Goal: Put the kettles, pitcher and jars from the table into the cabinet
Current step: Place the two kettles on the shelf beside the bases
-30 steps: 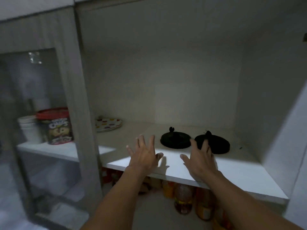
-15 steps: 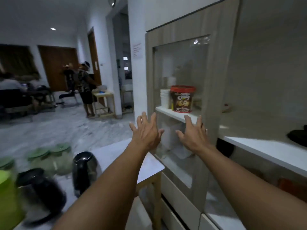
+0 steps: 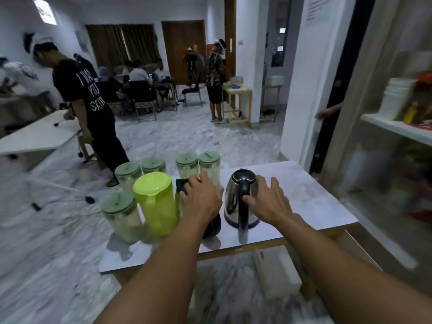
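A steel kettle (image 3: 233,199) with a black handle stands on the small white table (image 3: 311,202). My right hand (image 3: 268,202) hovers open beside its handle, thumb near it, fingers spread. My left hand (image 3: 201,197) is open above a dark kettle (image 3: 212,224), which it mostly hides. Left of that stands a lime green pitcher (image 3: 156,202). Several clear jars with green lids stand around the pitcher, one in front (image 3: 122,216) and a pair at the back (image 3: 209,166).
The cabinet (image 3: 397,127) with a white shelf, a stack of white cups (image 3: 395,97) and a food tub is at the right. A person in a black T-shirt (image 3: 91,108) stands left of the table. More people, chairs and tables are farther back.
My view has swung left from the cabinet shelf to the table. Both hands have come down from in front of the cabinet to just above the two kettles.
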